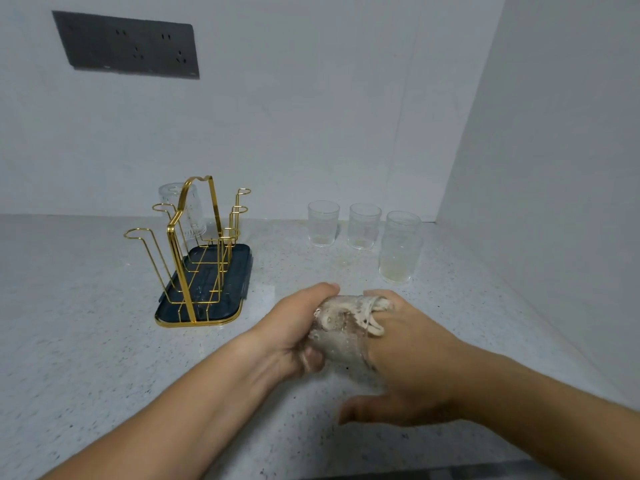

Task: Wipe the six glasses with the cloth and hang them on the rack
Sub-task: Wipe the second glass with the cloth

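Your left hand (294, 327) grips a clear ribbed drinking glass (341, 336) while your right hand (408, 362) presses the beige cloth (375, 315) inside; twist slowly, reaching the base.

Pretty sure I'm looking at a home kitchen corner here. I've got a speckled grey stone-look countertop (104, 341) running into plain pale walls that meet at about 1 o'clock. Up at 11 o'clock there's a dark multi-socket outlet panel (128, 45) set in the wall, the kind you'd plug small appliances into. At 10 o'clock sits a gold wire cup rack (194, 251) on a dark drip tray (239, 261), with one tumbler (180, 209) hung upside down on it. Between 12 and 1 o'clock a few clear drinking glasses (323, 223) stand on the counter. All very domestic, nothing lab or shop about it.
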The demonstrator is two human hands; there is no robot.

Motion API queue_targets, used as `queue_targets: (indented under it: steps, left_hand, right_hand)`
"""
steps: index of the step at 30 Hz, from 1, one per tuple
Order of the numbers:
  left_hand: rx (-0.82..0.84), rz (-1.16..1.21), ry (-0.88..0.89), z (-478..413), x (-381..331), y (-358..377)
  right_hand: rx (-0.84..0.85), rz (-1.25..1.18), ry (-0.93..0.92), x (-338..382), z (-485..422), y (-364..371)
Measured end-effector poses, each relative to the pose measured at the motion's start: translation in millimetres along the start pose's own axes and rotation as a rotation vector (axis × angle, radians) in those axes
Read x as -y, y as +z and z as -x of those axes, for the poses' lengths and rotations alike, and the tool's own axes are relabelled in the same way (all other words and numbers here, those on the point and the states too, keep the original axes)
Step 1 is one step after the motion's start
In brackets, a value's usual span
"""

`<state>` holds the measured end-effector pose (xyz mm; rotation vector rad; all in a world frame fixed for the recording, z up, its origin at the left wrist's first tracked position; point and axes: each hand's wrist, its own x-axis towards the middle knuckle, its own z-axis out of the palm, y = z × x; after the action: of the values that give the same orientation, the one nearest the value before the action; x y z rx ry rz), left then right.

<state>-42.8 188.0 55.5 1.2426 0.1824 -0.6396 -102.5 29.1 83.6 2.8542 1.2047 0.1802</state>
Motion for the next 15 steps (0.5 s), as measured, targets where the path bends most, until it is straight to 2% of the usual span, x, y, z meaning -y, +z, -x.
queue_targets:
  steps: [2,4,5,7,8,10,12,13,15]
  left_hand:
    - [0.058,0.030,-0.087,0.4,-3.4,-2.8]
    - [0.122,0.051,0.020,0.4,-1.9,-1.2]
    - [0.123,0.016,0.152,-0.1,0.9,-0.1]
    - [0.085,-0.104,0.455,2.4,9.3,2.0]
    - [0.067,-0.182,0.592,3.0,13.4,1.5]
    - [0.028,-0.290,0.795,3.1,18.6,-0.4]
    - [-0.016,-0.238,0.801,2.0,16.8,-1.5]
    - [-0.020,-0.170,0.727,1.7,13.3,-0.8]
    - [-0.007,-0.101,0.426,-1.3,6.2,-0.6]
  right_hand:
    - [-0.005,0.043,0.024,-5.6,1.1,3.5]
    - [-0.083,-0.101,0.035,-9.1,0.8,8.0]
    - [-0.106,-0.335,0.070,-11.5,0.4,9.1]
    - [-0.122,-1.015,0.235,-10.5,-0.4,3.7]
    - [-0.122,-1.251,0.324,-9.3,-0.4,2.0]
    - [-0.060,-1.482,0.356,-7.5,2.7,1.4]
    - [-0.042,-1.382,0.312,-0.3,1.0,-3.0]
    - [-0.062,-1.199,0.264,2.7,0.8,-3.6]
    - [-0.081,-0.580,0.095,3.8,3.2,-0.5]
